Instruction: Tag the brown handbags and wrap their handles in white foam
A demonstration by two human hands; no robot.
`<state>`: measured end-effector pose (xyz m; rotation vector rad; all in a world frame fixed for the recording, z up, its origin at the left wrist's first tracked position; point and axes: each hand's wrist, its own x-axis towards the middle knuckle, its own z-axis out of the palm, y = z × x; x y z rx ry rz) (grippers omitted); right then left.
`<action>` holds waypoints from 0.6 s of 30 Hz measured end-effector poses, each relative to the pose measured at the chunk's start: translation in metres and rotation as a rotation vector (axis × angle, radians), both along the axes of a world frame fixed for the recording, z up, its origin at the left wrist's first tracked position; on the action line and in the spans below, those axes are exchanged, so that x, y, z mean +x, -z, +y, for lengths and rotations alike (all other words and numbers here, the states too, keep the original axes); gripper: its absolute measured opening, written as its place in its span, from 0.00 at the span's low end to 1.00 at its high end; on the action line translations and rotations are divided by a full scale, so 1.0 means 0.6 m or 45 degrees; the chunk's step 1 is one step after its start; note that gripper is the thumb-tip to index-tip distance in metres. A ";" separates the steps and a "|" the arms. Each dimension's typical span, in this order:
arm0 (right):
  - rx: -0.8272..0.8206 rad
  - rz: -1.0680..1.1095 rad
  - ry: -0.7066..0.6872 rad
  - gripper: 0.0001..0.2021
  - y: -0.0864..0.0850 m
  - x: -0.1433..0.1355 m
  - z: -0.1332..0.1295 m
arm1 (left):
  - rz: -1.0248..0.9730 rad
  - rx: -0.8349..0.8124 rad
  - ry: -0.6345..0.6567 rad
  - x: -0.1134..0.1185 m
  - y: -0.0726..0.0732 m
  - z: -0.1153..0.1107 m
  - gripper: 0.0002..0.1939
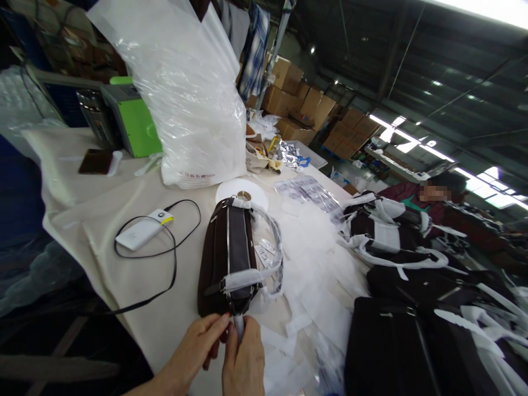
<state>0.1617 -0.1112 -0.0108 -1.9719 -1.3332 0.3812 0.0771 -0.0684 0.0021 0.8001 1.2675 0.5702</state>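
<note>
A dark brown handbag (214, 247) with a silver zipper lies on the cream-covered table (160, 302). White wrapping covers its handle (274, 236), which loops out to the right. At the bag's near end, my left hand (200, 341) pinches close to the metal hardware, its fingertips partly hidden. Beside it, my right hand (245, 357) closes round a pale wrapped strip (238, 327) hanging from that end. Both hands nearly touch each other.
Left of the bag lies a white power bank (142, 231) with a black cable. Behind stand a big plastic bag (198, 110) and a green box (136, 124). White tissue sheets (317, 247) spread rightward, beside several black bags (388, 341). A person (437, 203) is at the far right.
</note>
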 end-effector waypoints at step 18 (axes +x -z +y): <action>-0.073 0.699 0.000 0.11 -0.019 0.044 0.013 | -0.133 -0.065 -0.132 0.019 -0.005 -0.001 0.16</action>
